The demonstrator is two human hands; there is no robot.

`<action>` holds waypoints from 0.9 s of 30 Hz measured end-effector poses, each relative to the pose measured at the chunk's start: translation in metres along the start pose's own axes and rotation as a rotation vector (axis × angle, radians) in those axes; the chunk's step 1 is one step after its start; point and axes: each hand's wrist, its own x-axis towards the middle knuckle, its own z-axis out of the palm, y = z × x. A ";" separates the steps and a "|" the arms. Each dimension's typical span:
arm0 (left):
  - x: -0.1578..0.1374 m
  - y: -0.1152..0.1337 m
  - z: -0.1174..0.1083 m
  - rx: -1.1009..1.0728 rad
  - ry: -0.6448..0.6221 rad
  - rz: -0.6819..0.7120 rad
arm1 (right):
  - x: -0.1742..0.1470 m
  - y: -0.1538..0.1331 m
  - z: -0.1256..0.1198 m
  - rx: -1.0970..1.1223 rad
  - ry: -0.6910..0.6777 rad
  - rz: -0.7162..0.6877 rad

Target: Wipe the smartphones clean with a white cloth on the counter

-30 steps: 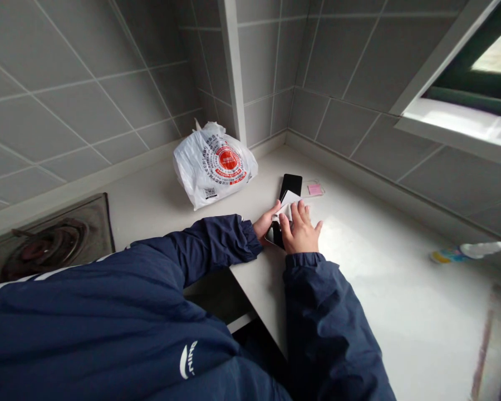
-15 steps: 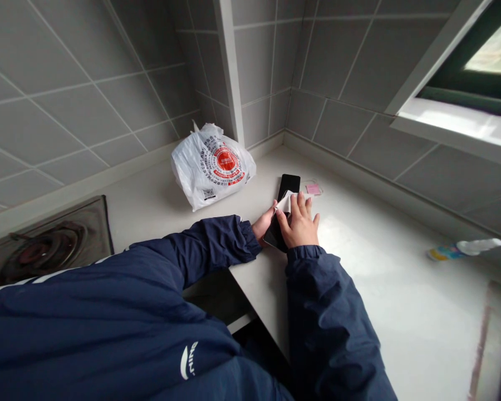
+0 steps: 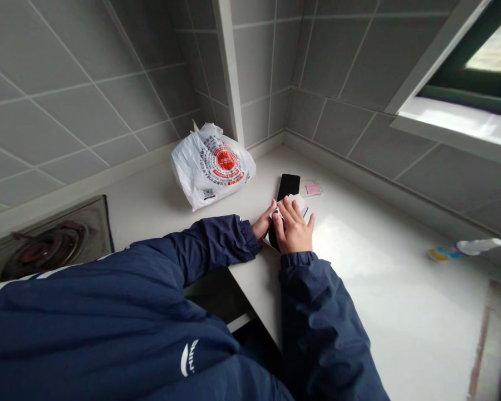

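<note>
A dark smartphone (image 3: 271,238) with a pale edge lies on the white countertop (image 3: 359,267), mostly covered by my hands. Along its left edge my left hand (image 3: 260,226) grips it, thumb on the near side of the screen. Over the screen my right hand (image 3: 294,229) presses a white tissue (image 3: 296,199), fingers stretched forward and thumb on the glass. Just beyond is a second black flat thing, like another phone (image 3: 289,186). A clear phone case with a pink label (image 3: 313,189) rests to its right, touched by neither hand.
A white plastic bag (image 3: 212,167) with red print stands against the back left wall. A spray bottle (image 3: 463,248) lies on its side at the right. On the far left is a gas stove (image 3: 54,248). A window (image 3: 484,67) opens above the right wall's tiles.
My right hand has slid slightly left and toward me across the phone with the tissue, its fingers now flatter. The left hand keeps its place.
</note>
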 end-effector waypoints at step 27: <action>-0.008 0.002 0.010 -0.029 -0.103 -0.082 | -0.009 0.026 0.017 0.113 0.160 -0.001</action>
